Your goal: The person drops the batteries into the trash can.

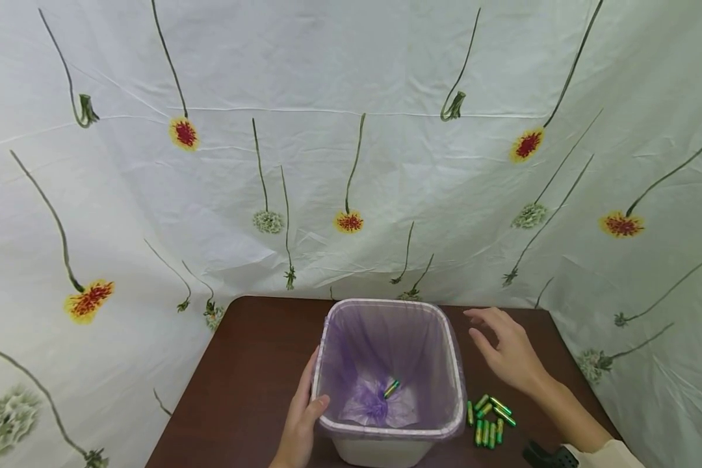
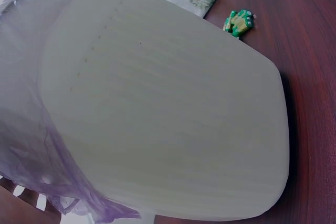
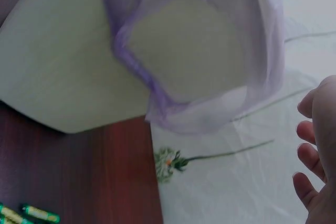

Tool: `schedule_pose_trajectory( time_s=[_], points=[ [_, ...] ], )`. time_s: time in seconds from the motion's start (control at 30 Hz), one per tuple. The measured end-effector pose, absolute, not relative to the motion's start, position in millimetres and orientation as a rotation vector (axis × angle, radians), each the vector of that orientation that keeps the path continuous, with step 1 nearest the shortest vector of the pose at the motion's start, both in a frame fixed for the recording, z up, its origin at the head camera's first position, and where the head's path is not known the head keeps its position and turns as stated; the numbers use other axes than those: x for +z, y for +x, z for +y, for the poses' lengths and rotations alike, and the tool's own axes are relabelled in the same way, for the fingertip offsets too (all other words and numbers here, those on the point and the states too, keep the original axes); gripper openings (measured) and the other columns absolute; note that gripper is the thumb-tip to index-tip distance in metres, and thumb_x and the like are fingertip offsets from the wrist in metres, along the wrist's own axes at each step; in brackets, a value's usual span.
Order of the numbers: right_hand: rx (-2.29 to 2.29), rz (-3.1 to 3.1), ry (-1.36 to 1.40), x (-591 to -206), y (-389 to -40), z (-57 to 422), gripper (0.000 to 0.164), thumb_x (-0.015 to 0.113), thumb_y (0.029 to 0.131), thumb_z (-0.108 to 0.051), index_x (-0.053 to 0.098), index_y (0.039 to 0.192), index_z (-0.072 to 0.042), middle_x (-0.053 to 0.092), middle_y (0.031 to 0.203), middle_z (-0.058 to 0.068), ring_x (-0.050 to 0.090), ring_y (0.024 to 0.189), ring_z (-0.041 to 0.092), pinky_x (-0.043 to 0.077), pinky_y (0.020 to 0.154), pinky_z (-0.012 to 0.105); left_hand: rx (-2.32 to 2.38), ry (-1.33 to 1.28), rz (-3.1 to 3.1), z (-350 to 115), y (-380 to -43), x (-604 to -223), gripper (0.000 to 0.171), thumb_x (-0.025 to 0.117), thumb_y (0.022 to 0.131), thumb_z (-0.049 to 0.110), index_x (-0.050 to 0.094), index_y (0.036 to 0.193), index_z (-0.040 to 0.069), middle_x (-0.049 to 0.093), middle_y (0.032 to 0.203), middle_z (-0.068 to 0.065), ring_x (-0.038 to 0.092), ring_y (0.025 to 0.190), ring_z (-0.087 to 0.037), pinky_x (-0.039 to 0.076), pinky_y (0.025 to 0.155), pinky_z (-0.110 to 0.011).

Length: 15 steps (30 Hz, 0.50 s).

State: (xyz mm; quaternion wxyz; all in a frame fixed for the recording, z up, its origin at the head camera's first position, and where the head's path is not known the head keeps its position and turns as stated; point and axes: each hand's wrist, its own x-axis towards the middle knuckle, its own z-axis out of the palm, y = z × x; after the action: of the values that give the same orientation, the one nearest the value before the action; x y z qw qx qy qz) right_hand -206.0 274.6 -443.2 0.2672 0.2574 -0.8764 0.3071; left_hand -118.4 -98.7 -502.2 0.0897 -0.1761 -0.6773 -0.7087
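A white trash bin (image 1: 380, 452), lined with a translucent purple bag (image 1: 398, 344), stands upright on the table. My left hand (image 1: 298, 416) holds it at its near left corner, thumb by the rim and fingers along the outer side. Inside, one green and gold battery (image 1: 391, 389) lies on the crumpled bottom of the bag. To the right of the bin, my right hand (image 1: 506, 351) is raised over the table with loosely bent fingers and nothing in them. Several more batteries (image 1: 489, 432) lie in a group below it, close to the bin's right side.
The dark brown table (image 1: 246, 364) ends at a white floral cloth (image 1: 386, 162) hanging behind and on both sides. In the left wrist view, a small green and yellow object (image 2: 240, 22) sits on the table beside the bin. A black watch (image 1: 550, 455) is near the right sleeve.
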Motion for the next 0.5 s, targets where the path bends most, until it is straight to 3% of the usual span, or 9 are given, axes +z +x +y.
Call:
schedule_pose_trajectory(
  time_s=[0.5],
  points=[
    [0.847, -2.455, 0.503, -487, -187, 310, 0.035, 0.073, 0.091, 0.005, 0.069, 0.124, -0.006, 0.067, 0.103, -0.001, 0.063, 0.092, 0.016, 0.052, 0.069, 0.038, -2.116, -0.558, -1.966, -99, -120, -503, 0.071, 0.042, 0.099, 0.002, 0.021, 0.166, 0.01, 0.019, 0.169, -0.015, 0.027, 0.149, -0.01, 0.025, 0.113, -0.02]
  ],
)
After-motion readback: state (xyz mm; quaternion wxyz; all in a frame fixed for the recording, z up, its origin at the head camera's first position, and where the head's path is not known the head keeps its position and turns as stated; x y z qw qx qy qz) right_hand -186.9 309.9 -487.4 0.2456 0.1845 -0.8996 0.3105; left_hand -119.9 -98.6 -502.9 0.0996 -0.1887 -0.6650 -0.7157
